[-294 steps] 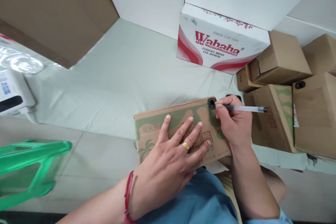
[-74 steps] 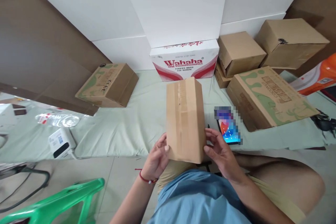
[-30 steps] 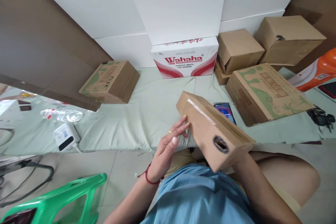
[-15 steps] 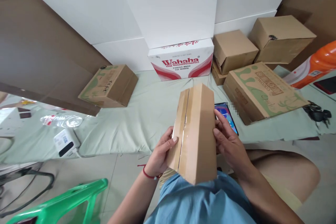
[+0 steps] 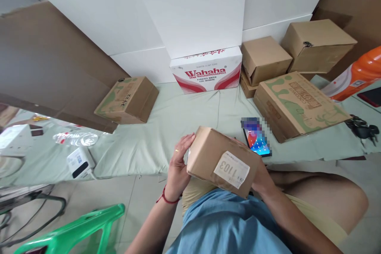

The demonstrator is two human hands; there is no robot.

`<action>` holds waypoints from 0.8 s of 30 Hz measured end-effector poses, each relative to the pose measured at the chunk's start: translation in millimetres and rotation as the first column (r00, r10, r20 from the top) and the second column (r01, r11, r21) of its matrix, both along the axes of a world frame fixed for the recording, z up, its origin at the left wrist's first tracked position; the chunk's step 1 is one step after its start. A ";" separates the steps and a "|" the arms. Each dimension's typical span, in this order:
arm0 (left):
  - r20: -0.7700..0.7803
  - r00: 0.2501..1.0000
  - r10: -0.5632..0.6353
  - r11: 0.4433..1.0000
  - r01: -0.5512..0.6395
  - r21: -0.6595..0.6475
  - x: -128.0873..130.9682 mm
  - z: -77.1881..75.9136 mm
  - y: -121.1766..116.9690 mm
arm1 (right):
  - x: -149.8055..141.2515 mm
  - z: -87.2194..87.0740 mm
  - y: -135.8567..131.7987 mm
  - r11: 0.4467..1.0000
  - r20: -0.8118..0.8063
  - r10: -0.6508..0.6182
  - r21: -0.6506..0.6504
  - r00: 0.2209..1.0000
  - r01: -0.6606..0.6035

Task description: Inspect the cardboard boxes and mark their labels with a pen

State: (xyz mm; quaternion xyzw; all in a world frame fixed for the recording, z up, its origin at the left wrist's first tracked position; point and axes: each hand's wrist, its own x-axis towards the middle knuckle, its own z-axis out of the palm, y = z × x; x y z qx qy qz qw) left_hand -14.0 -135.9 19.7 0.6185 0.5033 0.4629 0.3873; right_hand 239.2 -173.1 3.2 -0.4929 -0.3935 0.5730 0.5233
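A small brown cardboard box (image 5: 204, 154) is held above my lap, tilted, in both hands. Its label (image 5: 232, 169) carries the number 1103, seen upside down. My left hand (image 5: 177, 164) grips the left end, with its fingers along the far edge; a ring and a red bracelet show on it. My right hand (image 5: 261, 176) holds the right end, its fingers mostly hidden behind the box. Just beyond the right hand a lit smartphone (image 5: 256, 139) lies on the green cloth.
A Wahaha carton (image 5: 208, 72) stands against white panels. Several brown boxes, including a coconut carton (image 5: 300, 103), sit at right beside an orange bottle (image 5: 357, 73) and keys (image 5: 361, 129). At left are another carton (image 5: 127, 101), a power bank (image 5: 79, 162) and a green stool (image 5: 74, 230).
The box has been turned in my hands from upright, with its taped seam showing, to lying across, with the labelled side showing. More of the smartphone is uncovered.
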 end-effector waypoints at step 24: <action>0.403 0.915 -0.014 0.842 0.228 -0.488 12.9 4.7 -6.7 | -11.8 -23.1 1.4 0.999 -0.293 -0.047 -0.002 0.955 0.048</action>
